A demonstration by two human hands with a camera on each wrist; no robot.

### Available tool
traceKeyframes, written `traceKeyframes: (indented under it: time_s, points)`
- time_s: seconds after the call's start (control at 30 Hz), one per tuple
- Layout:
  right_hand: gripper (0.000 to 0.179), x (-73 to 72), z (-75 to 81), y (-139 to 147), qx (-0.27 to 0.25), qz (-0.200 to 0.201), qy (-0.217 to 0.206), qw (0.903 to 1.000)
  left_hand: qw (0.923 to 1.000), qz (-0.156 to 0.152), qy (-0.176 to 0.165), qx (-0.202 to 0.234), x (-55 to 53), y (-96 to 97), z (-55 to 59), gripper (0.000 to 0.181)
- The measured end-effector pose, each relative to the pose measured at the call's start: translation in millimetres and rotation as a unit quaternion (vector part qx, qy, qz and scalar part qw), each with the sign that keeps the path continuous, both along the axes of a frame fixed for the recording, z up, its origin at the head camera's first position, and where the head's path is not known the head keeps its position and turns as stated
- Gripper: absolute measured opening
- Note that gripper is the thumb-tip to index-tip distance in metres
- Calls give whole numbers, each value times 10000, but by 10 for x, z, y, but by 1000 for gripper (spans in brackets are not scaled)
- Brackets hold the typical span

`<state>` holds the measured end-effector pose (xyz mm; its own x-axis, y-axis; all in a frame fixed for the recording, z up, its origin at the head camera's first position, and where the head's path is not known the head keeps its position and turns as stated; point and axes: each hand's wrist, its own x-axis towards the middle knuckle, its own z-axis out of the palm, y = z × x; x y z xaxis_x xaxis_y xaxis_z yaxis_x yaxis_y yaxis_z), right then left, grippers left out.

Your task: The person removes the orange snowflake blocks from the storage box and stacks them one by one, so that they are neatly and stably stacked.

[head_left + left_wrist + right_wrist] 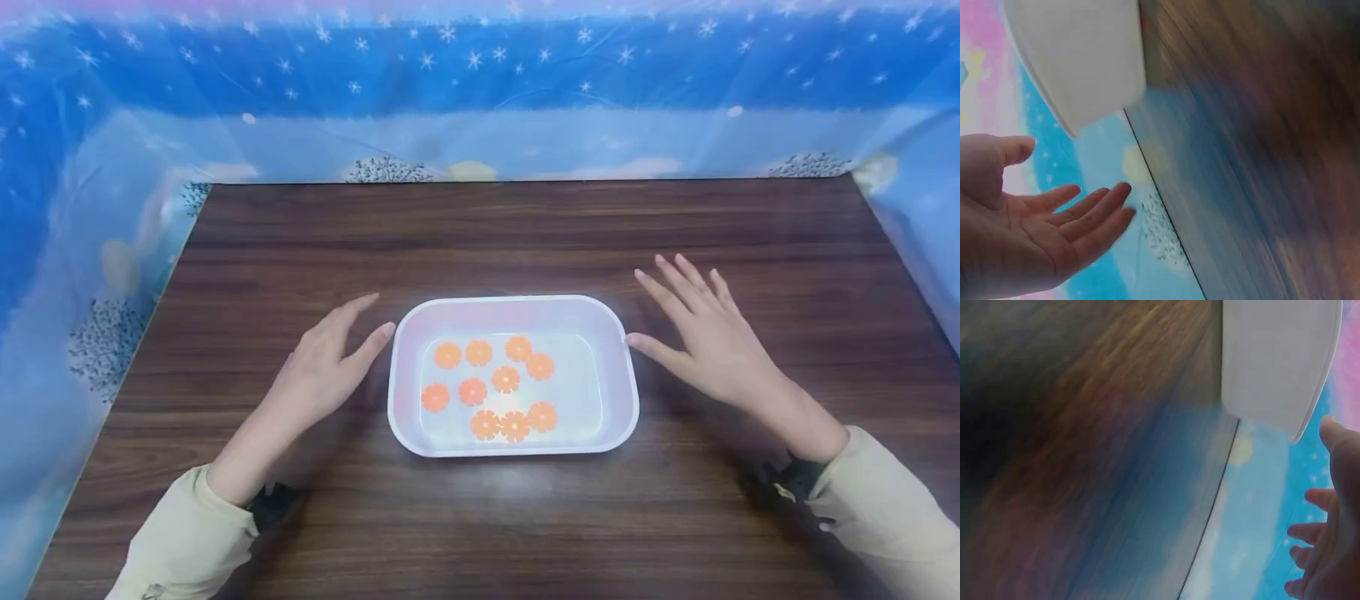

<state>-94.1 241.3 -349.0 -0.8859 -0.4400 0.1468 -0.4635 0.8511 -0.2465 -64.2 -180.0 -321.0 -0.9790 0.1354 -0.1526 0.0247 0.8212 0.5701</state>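
A white plastic tray with rounded corners stands in the middle of the table, and several orange flower-shaped discs lie spread on its floor. Left of the tray is my left hand, fingers relaxed and holding nothing, its thumb tip close to the rim. My right hand hovers on the other side with fingers spread, its thumb tip near the right rim; whether it touches cannot be told. Both wrist views show the tray's outer wall beside bare palms, with a gap at the left hand and at the right hand.
The dark wood-grain table reaches back to a blue curtain with white snowflakes, which also hangs along both sides. Beige sleeves and dark wrist bands cover the forearms.
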Motion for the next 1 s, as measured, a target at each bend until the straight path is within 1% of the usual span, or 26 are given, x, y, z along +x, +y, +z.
traceKeyframes:
  time_s: [0.07,0.1,0.13,0.17,0.23,0.33,0.4,0.5,0.57,0.67,0.8,1.0]
  points:
    - [73,16,9,-49,-156,200,-11,9997,9986,9,-140,519,39,12,14,65]
    - [73,25,15,-77,-250,282,-53,9993,9965,27,-245,801,58,18,14,64]
    - [73,34,21,-104,-354,363,-128,9986,9928,45,-384,1131,78,23,11,63]
    - [73,40,26,-133,-470,453,-225,9976,9878,69,-563,1452,95,28,8,64]
    - [74,52,40,-194,-683,604,-440,9949,9745,179,-971,2015,122,28,-7,67]
    - [77,73,44,-282,-983,846,-597,9898,9552,301,-1428,2577,143,6,-49,71]
    - [81,81,42,-333,-1109,1018,-522,9872,9490,358,-1603,2690,148,-14,-73,73]
    - [85,82,37,-393,-1272,1272,-359,9830,9412,386,-1687,2900,145,-16,-100,73]
    - [84,72,35,-431,-1347,1447,-352,9796,9376,379,-1727,2994,140,-3,-104,73]
    - [80,54,26,-499,-1431,1677,-418,9745,9355,383,-1771,3032,122,31,-115,74]
    - [69,28,12,-601,-1543,2008,-604,9655,9361,481,-1822,2969,112,73,-129,75]
    - [55,7,-29,-695,-1574,2503,-953,9505,9292,608,-1918,3099,129,105,-159,74]
